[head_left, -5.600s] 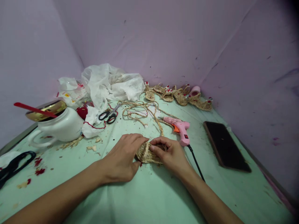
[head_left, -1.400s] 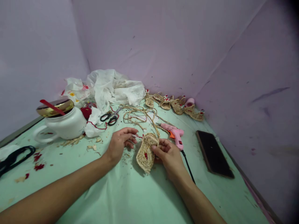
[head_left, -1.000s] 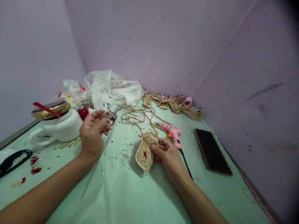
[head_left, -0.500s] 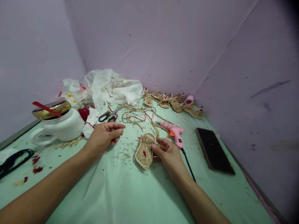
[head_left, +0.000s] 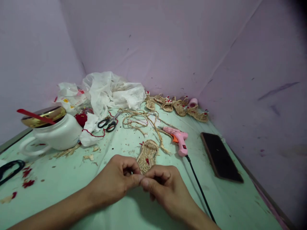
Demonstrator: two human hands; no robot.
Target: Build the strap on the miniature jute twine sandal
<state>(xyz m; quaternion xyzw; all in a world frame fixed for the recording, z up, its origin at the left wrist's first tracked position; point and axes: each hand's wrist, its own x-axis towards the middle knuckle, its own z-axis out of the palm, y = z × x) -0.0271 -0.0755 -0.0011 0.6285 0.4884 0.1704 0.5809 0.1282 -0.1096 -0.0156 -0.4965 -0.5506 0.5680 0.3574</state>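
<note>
A small slipper sole of coiled jute rope, with a bit of red yarn on it, lies on the green tablecloth. My left hand and my right hand meet at the sole's near end, thumbs and forefingers pinched together. Whatever sits between the fingertips is too small or hidden to make out. Beyond the sole, a loose length of jute rope is spread in loops. To the right of it rests a pink glue gun with an orange trigger and a black cord.
A white cup carrying a gold dish and a red stick stands left, near black-handled scissors and red yarn. White plastic bags lie behind. Several small jute slippers line the back. A phone lies right.
My right hand has left the sole's side and moved nearer me. My left hand has come in from the left, so the fingertips now meet at the sole's near end.
</note>
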